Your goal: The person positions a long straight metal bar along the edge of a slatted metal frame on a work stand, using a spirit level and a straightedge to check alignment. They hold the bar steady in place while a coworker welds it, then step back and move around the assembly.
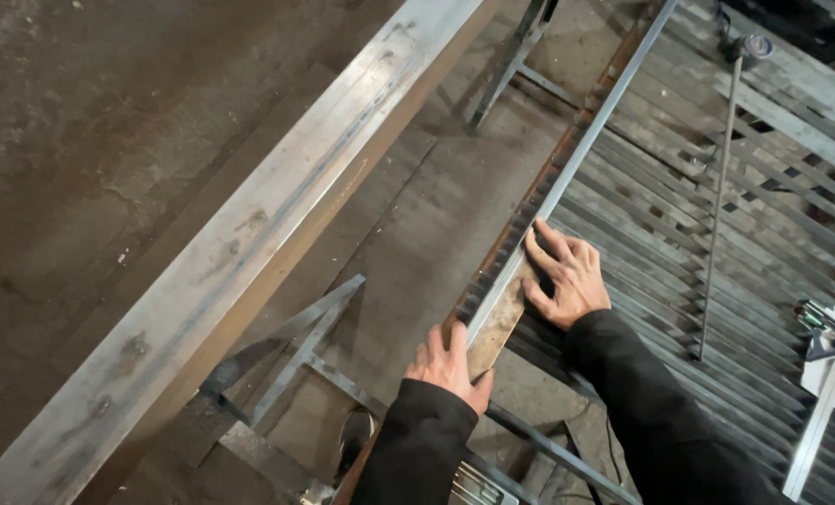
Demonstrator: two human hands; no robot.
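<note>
Slatted metal panel [679, 243] lies flat across the right side of the frame, and the left hand [452, 362] is closed over the near end of its long edge rail [567, 168] while the right hand [567, 276] lies flat and open on the slats just beside it. I think a good way is to press evenly with both hands and keep fingers out of the gaps and off the sharp edge. A big steel beam [249, 234] runs close by at centre left, so free room is only the narrow floor [436, 224] strip between, and a thin rod [717, 206] lies on the slats at right.
</note>
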